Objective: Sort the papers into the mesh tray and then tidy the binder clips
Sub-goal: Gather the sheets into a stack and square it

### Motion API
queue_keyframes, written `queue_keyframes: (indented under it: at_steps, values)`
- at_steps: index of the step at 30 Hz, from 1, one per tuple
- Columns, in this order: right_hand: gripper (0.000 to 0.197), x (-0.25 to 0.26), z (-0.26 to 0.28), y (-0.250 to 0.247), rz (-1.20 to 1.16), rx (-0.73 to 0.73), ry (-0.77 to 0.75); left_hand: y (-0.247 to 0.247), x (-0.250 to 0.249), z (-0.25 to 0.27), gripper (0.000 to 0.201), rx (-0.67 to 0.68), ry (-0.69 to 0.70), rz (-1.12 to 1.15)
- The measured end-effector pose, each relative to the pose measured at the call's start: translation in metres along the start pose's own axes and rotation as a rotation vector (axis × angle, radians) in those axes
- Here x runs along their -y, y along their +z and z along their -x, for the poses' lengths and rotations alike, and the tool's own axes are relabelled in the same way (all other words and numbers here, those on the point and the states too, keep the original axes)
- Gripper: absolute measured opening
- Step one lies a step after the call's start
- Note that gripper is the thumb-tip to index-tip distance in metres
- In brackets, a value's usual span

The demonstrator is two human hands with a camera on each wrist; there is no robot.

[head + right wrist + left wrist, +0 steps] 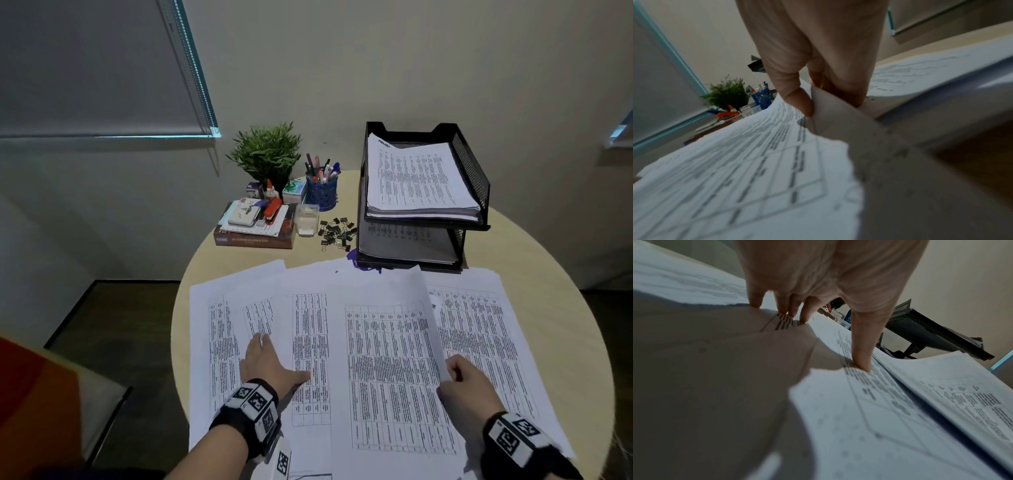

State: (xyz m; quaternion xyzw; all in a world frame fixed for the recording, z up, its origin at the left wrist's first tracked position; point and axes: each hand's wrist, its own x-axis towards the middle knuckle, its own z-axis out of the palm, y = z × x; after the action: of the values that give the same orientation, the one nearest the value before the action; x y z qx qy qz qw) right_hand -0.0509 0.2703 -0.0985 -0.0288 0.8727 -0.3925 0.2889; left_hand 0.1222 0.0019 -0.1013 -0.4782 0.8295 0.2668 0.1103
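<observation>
Now R hand (467,380) pinching sheet (394,359), L hand (265,365) flat

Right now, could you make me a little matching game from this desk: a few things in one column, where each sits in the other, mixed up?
Things:
1. binder clips
2. pens
3. lifted sheet
4. left hand

Places:
A. pinched by the right hand
B. pressing flat on spread papers
C. loose pile beside the mesh tray
D. standing in the blue cup

Pairs: 1-C, 2-D, 3-A, 4-B
</observation>
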Motion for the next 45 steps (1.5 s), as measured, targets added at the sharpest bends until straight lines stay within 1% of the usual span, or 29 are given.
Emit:
queue_keyframes:
  at_steps: [1,4,5,6,7,8,10,11,13,16,17,19,20,21,23,26,29,31,33,34,36,37,38,39,40,42,44,45]
  values:
    - [0.018,-0.001,0.003,0.001,0.022,0.014,-0.016,0.0,0.001,-0.001,0.121,-0.011,0.0,-0.006]
    - [0.013,-0.003,0.013,0.002,0.036,0.079,-0.017,0.0,0.001,-0.002,0.12,-0.045,-0.001,-0.022]
    - [0.006,-0.003,0.014,0.002,0.018,0.096,-0.012,0.0,0.0,-0.002,0.119,-0.056,-0.003,-0.027]
    - [0.01,-0.001,0.016,0.002,0.011,0.105,-0.015,0.001,0.0,-0.003,0.118,-0.07,-0.005,-0.029]
    - [0.019,0.0,0.018,0.003,0.029,0.107,-0.027,0.0,0.0,-0.003,0.114,-0.084,-0.006,-0.025]
    - [0.026,0.001,0.018,0.003,0.059,0.112,-0.046,-0.001,0.0,-0.003,0.107,-0.101,-0.007,-0.012]
    - [0.029,0.007,0.022,0.007,0.118,0.1,-0.062,-0.002,0.003,-0.003,0.09,-0.125,-0.006,0.021]
    - [0.024,0.011,0.024,0.01,0.153,0.094,-0.08,-0.003,0.004,-0.002,0.081,-0.131,-0.005,0.034]
    - [0.007,0.017,0.027,0.017,0.24,0.109,-0.097,-0.003,0.009,-0.003,0.061,-0.145,0.006,0.077]
    - [0.011,0.026,0.035,0.029,0.26,0.118,-0.104,0.001,0.016,-0.009,0.022,-0.183,0.052,0.302]
    - [0.016,0.029,0.038,0.033,0.263,0.112,-0.1,0.0,0.017,-0.01,0.014,-0.199,0.057,0.374]
    - [0.023,0.035,0.042,0.041,0.322,0.122,-0.138,-0.002,0.019,-0.011,0.018,-0.242,0.029,0.477]
    - [0.026,0.038,0.042,0.044,0.356,0.15,-0.158,-0.004,0.021,-0.012,0.018,-0.262,0.005,0.535]
    - [0.028,0.04,0.043,0.047,0.362,0.177,-0.165,-0.005,0.023,-0.013,0.015,-0.286,-0.026,0.594]
    - [0.027,0.044,0.044,0.053,0.336,0.198,-0.173,-0.007,0.026,-0.012,0.008,-0.28,-0.056,0.71]
    - [0.024,0.05,0.047,0.059,0.263,0.158,-0.182,-0.006,0.03,-0.015,0.008,-0.209,-0.065,0.861]
    - [0.02,0.053,0.044,0.06,0.172,0.148,-0.156,-0.01,0.026,-0.01,0.007,-0.115,-0.068,1.067]
    - [0.025,0.054,0.039,0.061,0.145,0.127,-0.151,-0.012,0.024,-0.007,0.009,-0.056,-0.042,1.126]
    - [0.029,0.053,0.032,0.062,0.105,0.042,-0.136,-0.011,0.024,-0.009,0.027,-0.017,-0.034,1.16]
    - [0.028,0.052,0.029,0.061,0.072,-0.012,-0.119,-0.007,0.027,-0.013,0.03,-0.034,-0.051,1.19]
    - [0.021,0.053,0.024,0.058,0.013,-0.097,-0.077,-0.006,0.028,-0.015,0.019,-0.039,-0.05,1.187]
    - [0.018,0.053,0.022,0.056,-0.004,-0.117,-0.059,-0.001,0.033,-0.021,0.017,-0.032,-0.07,1.187]
    - [0.017,0.052,0.02,0.054,-0.014,-0.122,-0.05,0.0,0.034,-0.023,0.014,-0.014,-0.084,1.193]
    - [0.017,0.053,0.019,0.053,-0.028,-0.116,-0.045,-0.001,0.033,-0.023,0.016,0.008,-0.104,1.203]
    - [0.017,0.054,0.018,0.052,-0.049,-0.102,-0.045,-0.001,0.032,-0.023,0.017,0.023,-0.112,1.182]
    - [0.018,0.054,0.017,0.051,-0.059,-0.077,-0.052,-0.005,0.025,-0.017,0.019,0.093,-0.123,1.111]
    - [0.02,0.053,0.014,0.052,-0.049,-0.078,-0.063,-0.002,0.022,-0.018,0.04,0.092,-0.129,1.075]
    - [0.018,0.052,0.012,0.052,-0.064,-0.081,-0.057,-0.001,0.02,-0.018,0.046,0.083,-0.115,1.065]
